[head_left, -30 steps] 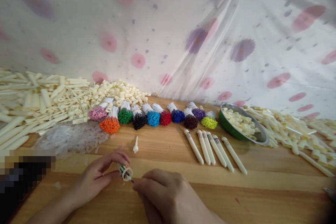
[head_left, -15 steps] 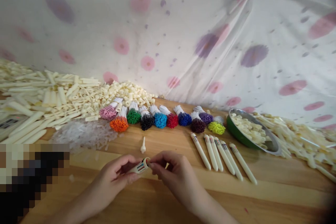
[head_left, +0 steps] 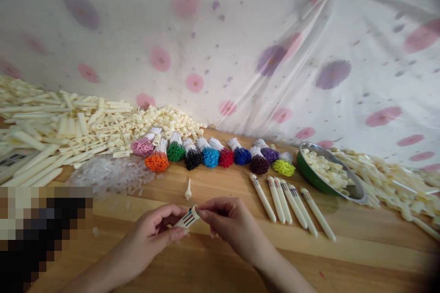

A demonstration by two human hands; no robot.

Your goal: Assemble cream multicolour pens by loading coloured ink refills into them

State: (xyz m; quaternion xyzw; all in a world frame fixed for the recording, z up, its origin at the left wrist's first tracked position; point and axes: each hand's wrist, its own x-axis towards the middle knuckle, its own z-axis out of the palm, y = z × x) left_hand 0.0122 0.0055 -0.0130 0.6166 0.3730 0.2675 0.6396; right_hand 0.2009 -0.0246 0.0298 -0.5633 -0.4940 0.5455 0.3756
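Note:
My left hand is closed round a cream multi-colour pen barrel, with its slotted, open end tilted up to the right. Dark, red and blue pieces show in the slots. At the rim of that end, my right hand pinches with thumb and forefinger; whatever lies between those fingertips is hidden. Just beyond the hands a small cream plug with a thin stem stands on the wooden table. Bundles of ink refills with coloured ends, such as the black bundle and red bundle, lie in a row behind it.
Several multi-colour pens lie to the right. Behind them a green bowl holds cream slotted parts, beside a heap of cream parts. On the left are piled cream tubes and clear small pieces. A patterned sheet hangs behind.
The barrel has turned a little, its open end now higher and further right. My right fingertips have shifted slightly at the rim. The things on the table have stayed put.

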